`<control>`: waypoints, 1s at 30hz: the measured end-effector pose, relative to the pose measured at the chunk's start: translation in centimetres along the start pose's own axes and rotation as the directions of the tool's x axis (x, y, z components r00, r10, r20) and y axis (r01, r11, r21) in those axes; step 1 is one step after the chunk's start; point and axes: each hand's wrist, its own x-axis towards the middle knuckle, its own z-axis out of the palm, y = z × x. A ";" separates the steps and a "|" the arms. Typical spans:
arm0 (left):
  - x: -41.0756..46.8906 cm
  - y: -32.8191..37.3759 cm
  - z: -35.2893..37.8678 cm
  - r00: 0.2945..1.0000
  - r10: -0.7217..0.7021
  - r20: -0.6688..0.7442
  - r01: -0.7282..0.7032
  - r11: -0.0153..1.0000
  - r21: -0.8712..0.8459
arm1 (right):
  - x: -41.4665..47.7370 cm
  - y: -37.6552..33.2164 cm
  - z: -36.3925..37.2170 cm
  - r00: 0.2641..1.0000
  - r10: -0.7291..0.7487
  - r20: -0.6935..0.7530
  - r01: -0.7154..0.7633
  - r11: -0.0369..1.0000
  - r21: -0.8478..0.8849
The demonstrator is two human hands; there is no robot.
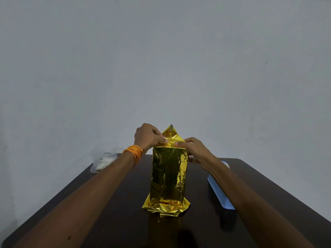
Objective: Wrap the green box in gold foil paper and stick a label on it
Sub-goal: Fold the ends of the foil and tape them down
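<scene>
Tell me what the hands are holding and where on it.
The gold foil paper, at the top fold of the upright wrap: the left hand pinches the fold's left side, the right hand its right side.

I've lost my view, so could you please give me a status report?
Left hand and right hand pinch gold foil at top. Green box hidden inside, upright; top flap standing; no label visible. Nothing in the way.

Tall box [169, 174] standing upright on dark table, fully covered in crinkled gold foil paper [165, 207], loose ends flared at base, peaked on top
</scene>
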 end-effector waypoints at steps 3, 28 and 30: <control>0.2 0.3 0.2 1.000 -0.016 0.011 0.016 0.998 0.054 | 0.2 0.1 -0.2 1.000 0.000 0.004 0.000 1.000 0.006; 1.2 -2.1 1.6 0.860 -0.393 0.325 0.509 0.695 -0.508 | -0.5 0.2 -0.1 0.999 0.017 0.045 -0.021 0.996 0.085; 1.0 -2.5 1.7 0.860 -0.415 0.296 0.507 0.627 -0.592 | -0.6 0.1 0.0 0.999 0.022 0.037 -0.024 0.997 0.071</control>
